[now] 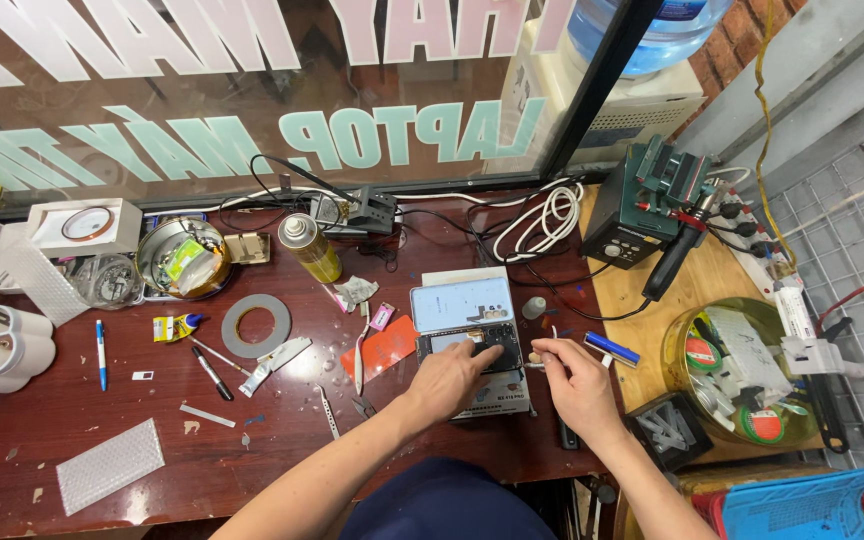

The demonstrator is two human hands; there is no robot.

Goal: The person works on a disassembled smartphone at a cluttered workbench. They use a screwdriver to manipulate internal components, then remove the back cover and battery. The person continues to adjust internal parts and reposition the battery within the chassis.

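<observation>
One opened phone point(472, 345) is being pressed flat at frame centre by the left hand point(457, 380). One thin tool point(553, 334) is being pinched by the right hand point(574, 375). Two pens point(100, 352) and one tape roll point(255, 325) are lying left, well apart.

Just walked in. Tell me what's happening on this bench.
A person sits at a cluttered dark wooden bench. The left hand presses down on an opened phone lying on a light blue pad. The right hand pinches a thin tool at the phone's right edge. A hot-air station stands to the right.
</observation>
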